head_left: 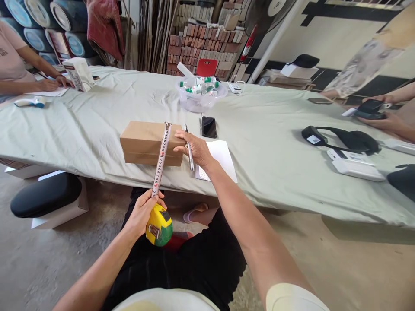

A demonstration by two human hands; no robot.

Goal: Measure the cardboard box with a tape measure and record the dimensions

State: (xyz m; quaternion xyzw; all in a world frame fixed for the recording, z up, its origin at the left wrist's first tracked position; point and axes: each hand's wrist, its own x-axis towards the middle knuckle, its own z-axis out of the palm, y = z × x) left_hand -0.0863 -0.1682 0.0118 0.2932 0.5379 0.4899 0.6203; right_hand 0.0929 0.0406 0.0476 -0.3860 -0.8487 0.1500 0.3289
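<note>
My left hand point(142, 212) is closed on a yellow and green tape measure point(161, 226), gripping it where the blade leaves the case, below the table's front edge. The metal blade point(159, 166) runs up across a brown cardboard box point(142, 137), its hooked end near the box's far edge. My right hand point(197, 149) holds a pen point(189, 151) between its fingers, and its fingertips rest on the right end of the box. A white sheet of paper point(223, 160) lies partly under my right wrist. Beyond it is a black phone point(209, 127).
A clear plastic basin point(194, 103) with bottles stands at the table's back. On the right lie a black headset point(350, 140) and a white device point(356, 166). One person writes at left; others are at right. A black-cushioned stool point(47, 195) stands on the floor at left.
</note>
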